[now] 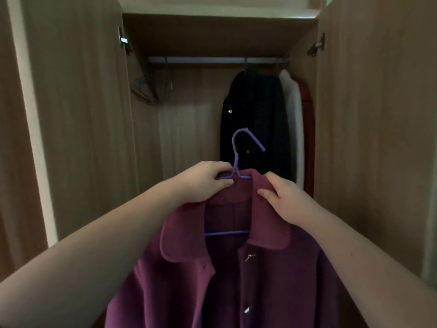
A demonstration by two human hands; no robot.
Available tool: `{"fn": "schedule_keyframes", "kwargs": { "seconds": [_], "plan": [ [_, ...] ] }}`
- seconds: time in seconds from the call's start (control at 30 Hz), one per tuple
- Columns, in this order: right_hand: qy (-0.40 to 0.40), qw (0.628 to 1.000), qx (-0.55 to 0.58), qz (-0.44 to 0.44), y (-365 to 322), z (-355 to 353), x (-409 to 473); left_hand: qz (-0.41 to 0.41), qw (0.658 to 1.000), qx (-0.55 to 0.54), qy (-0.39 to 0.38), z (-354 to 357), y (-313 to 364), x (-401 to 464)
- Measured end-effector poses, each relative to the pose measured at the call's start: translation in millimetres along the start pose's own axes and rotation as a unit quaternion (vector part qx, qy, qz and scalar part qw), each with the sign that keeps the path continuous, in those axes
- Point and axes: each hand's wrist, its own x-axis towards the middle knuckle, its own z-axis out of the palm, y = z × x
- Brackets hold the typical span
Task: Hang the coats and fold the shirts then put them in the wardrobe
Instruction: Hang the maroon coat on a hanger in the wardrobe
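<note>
Nearest me, the maroon coat [236, 268] hangs on its purple hanger [236, 162]; left hand [203, 181] fingers pinch the hanger neck, right hand [286, 202] pinches the collar, keeping it level below the wardrobe rail [212, 60].

No readable text, label, brand, number or sign anywhere in view.
</note>
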Motion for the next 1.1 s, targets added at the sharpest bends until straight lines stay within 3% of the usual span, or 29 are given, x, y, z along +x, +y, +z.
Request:
{"fn": "schedule_keyframes", "kwargs": {
  "seconds": [0.13, 0.2, 0.3, 0.43, 0.53, 0.67, 0.77, 0.9, 1.1],
  "plan": [
    [0.004, 0.999, 0.001, -0.044, 29.5, 22.6, 43.6, -0.063, 0.997, 0.02, -0.043, 5.3, -20.2, 28.0],
    [0.008, 0.997, 0.0, -0.079, 40.4, 35.0, 66.9, -0.124, 0.983, -0.088, -0.106, 7.7, -32.8, 41.9],
    [0.014, 0.994, -0.018, -0.106, 53.3, 52.2, 103.8, -0.221, 0.927, -0.263, -0.154, 15.9, -46.5, 59.0],
    [0.079, 0.992, -0.064, -0.08, 60.0, 62.2, 137.8, -0.265, 0.939, -0.218, -0.021, 32.8, -67.7, 86.3],
    [0.124, 0.986, 0.071, -0.089, 50.8, 54.0, 139.8, -0.316, 0.919, -0.231, 0.052, 40.2, -83.3, 99.4],
    [-0.023, 0.958, 0.251, -0.136, 31.6, 51.2, 125.1, -0.415, 0.838, -0.307, 0.175, 42.2, -92.3, 118.0],
    [-0.117, 0.934, 0.323, -0.097, 21.1, 54.9, 128.7, -0.442, 0.783, -0.369, 0.235, 47.7, -87.0, 131.5],
    [-0.178, 0.961, 0.211, -0.015, 11.6, 46.4, 144.3, -0.463, 0.757, -0.382, 0.259, 58.4, -79.7, 139.1],
    [-0.19, 0.978, -0.076, -0.045, 0.5, 42.6, 144.5, -0.451, 0.675, -0.515, 0.275, 82.3, -79.5, 140.4]
  ]
}}
